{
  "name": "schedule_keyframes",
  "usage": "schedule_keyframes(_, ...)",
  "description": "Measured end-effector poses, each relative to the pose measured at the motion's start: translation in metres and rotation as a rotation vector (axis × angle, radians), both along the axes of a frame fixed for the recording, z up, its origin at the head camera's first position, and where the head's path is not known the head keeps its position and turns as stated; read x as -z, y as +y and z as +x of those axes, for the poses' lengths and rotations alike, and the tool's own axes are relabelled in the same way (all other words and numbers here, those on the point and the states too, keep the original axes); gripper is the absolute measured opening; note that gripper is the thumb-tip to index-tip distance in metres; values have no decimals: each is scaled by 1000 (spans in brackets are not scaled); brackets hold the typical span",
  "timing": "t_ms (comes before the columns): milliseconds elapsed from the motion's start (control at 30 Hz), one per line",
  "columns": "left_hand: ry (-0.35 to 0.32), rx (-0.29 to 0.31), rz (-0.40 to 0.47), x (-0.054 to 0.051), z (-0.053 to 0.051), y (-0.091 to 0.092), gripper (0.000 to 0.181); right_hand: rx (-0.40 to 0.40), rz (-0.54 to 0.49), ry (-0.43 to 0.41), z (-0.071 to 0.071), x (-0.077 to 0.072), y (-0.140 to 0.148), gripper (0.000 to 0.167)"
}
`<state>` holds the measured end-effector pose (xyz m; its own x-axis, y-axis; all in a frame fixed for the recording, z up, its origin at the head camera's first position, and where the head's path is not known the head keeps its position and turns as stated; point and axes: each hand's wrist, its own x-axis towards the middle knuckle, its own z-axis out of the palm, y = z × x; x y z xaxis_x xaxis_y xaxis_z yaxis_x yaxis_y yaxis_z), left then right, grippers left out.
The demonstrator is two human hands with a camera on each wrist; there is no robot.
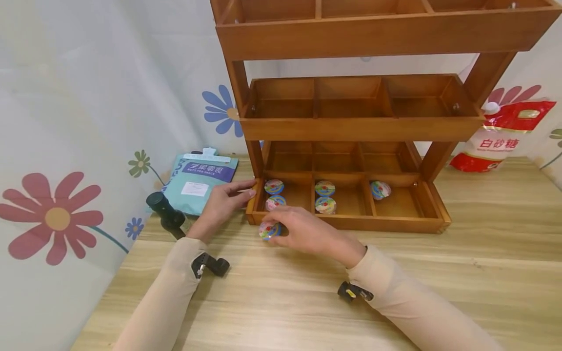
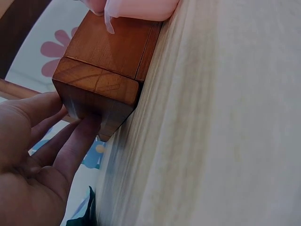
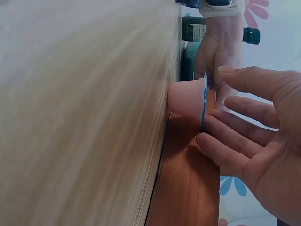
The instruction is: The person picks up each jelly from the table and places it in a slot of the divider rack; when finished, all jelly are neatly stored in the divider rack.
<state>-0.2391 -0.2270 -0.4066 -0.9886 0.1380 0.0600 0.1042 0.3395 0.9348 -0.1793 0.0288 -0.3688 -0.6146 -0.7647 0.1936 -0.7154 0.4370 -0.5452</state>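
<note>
A small pudding cup (image 1: 269, 231) with a printed foil lid stands upright on the table, just before the wooden shelf's (image 1: 351, 223) bottom tier. My right hand (image 1: 309, 231) hovers at this cup; in the right wrist view the thumb and fingers are spread about the lid, apparently not pinching it, and the pale pink cup body (image 3: 186, 97) rests on the tabletop. With extended fingers, my left hand (image 1: 223, 207) touches the left end of the bottom tier. Similar cups stand in its front compartments: two left (image 1: 274, 186), two middle (image 1: 326, 205), one right (image 1: 380, 190).
Left of the shelf lie a teal snack bag (image 1: 197, 183) with a clip and a dark bottle (image 1: 169, 214) beside my left forearm. A red and white sugar pouch (image 1: 498, 139) stands at the right. The upper tiers (image 1: 360, 129) overhang the back of the table.
</note>
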Motion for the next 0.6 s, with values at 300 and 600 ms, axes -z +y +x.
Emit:
schedule_keyframes(300,14,20,-3,2,0,-1,41,-23,6,32,0,2,-1,32)
schedule_keyframes(600,12,6,-19,1,0,-1,41,-2,29,4,1,1,-1,37)
